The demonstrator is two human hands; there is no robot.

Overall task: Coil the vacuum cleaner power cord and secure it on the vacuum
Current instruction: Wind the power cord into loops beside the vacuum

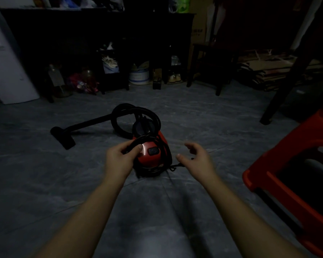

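A small red canister vacuum (153, 152) sits on the grey floor in the middle of the view. Its black hose (119, 116) loops behind it, and the wand ends in a floor nozzle (62, 137) at the left. Loops of black power cord (167, 151) hang around the vacuum's body and down its right side. My left hand (119, 159) pinches the coiled cord at the vacuum's near left. To the right of the vacuum my right hand (195, 158) hovers with fingers apart and nothing in it. The cord's end (175, 166) lies on the floor under that hand.
An orange plastic stool (295, 175) stands close at the right. A dark chair leg (280, 101) slants down behind it. Dark shelving with jars, shoes and a bucket (139, 76) lines the back wall. A white appliance (6, 71) stands at the far left, flattened cardboard (268, 71) at the back right.
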